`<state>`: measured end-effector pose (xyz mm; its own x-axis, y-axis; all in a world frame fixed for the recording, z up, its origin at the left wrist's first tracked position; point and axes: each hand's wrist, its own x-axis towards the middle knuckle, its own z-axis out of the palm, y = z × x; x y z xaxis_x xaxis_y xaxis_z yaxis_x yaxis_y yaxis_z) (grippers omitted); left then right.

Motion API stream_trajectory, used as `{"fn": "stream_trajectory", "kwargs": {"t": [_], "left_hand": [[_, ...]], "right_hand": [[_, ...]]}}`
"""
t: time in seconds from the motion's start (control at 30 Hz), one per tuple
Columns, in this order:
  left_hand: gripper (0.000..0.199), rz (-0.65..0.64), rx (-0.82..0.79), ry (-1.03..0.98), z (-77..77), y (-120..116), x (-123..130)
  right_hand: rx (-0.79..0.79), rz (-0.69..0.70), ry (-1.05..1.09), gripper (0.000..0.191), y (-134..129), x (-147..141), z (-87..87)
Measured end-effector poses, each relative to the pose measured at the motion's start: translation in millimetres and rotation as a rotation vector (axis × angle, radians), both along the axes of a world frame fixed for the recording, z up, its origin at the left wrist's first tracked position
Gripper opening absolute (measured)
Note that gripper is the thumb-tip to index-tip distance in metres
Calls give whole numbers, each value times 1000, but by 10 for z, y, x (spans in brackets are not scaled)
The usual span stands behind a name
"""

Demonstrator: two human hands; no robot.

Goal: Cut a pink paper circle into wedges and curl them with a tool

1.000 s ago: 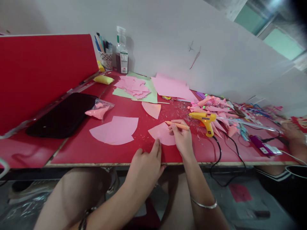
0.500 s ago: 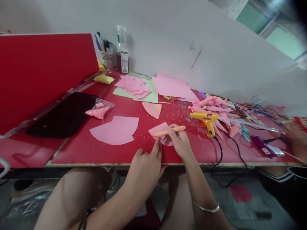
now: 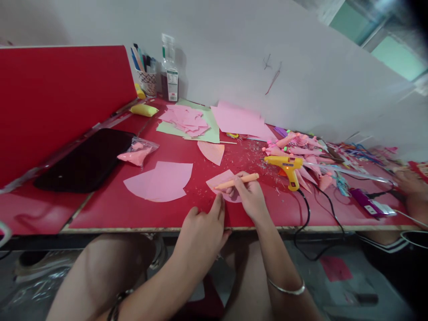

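Observation:
An orange marker (image 3: 245, 179) is gripped in my right hand (image 3: 249, 195), its tip at the left part of a small pink paper piece (image 3: 227, 175). My left hand (image 3: 203, 229) lies at the table's front edge, index and middle fingers stretched out to the paper's lower edge, holding nothing. Left of my hands are larger overlapping pink paper pieces (image 3: 160, 180). Beyond the paper under my hands lies a pink fan-shaped piece (image 3: 212, 151) with an orange tint along its edge. Part of the small paper is hidden by my right hand.
A yellow glue gun (image 3: 287, 167) with a black cord lies right, before a pile of pink paper cones (image 3: 301, 145). A black phone-like slab (image 3: 87, 160) and a bagged pink lump (image 3: 138, 151) lie left. A bottle (image 3: 170, 76) and pen cup (image 3: 147, 82) stand behind. Another person's arm (image 3: 413, 187) rests far right.
The marker tip has shifted very slightly along the paper's left part, with my right hand. My left hand stays in place. The whole view has slid a little left.

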<state>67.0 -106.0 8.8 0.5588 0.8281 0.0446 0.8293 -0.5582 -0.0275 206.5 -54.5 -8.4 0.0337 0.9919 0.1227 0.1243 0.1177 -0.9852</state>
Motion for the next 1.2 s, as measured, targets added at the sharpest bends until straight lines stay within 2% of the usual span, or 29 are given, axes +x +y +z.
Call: {"fn": "stream_trajectory", "kwargs": {"t": [0.23,0.63,1.2], "left_hand": [[51,-9,7,-10,-23,-2,-9],[52,-12,-15,-2,-20,-1,4],[50,-3,-6,-7,-27,-2,4]], "right_hand": [[36,-174,-74,19,24,8,-6],[100,-322,-146,20,66,72,-39],[162,-325,-86,20,71,88,-62]]}}
